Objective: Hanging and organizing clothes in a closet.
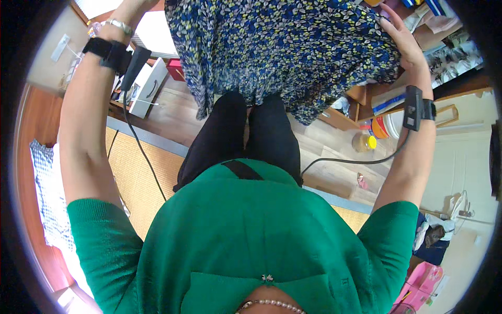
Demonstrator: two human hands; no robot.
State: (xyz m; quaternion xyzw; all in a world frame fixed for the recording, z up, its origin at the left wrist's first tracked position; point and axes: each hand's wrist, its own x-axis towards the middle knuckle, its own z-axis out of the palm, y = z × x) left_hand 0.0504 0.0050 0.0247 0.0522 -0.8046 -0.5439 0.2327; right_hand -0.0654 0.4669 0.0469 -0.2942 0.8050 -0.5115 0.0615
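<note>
A dark blue floral-print cloth garment (282,51) with white and yellow leaves hangs spread out before me, across the top of the picture and over my knees. At its right edge is my right hand (400,35), the thumb and fingers apart at the fabric; whether it grips the cloth cannot be told. My left arm reaches up at the upper left, near the garment's left side, and the hand itself is cut off by the picture's top edge. Each wrist bears a black strap with a small device and a cable.
A white drawer (148,88) stands open at the left, near a red box (175,70). To the right are an open wooden drawer (341,115), a yellow-lidded jar (364,142) and a bucket (386,125) on the floor. Shelves with folded items stand at the upper right.
</note>
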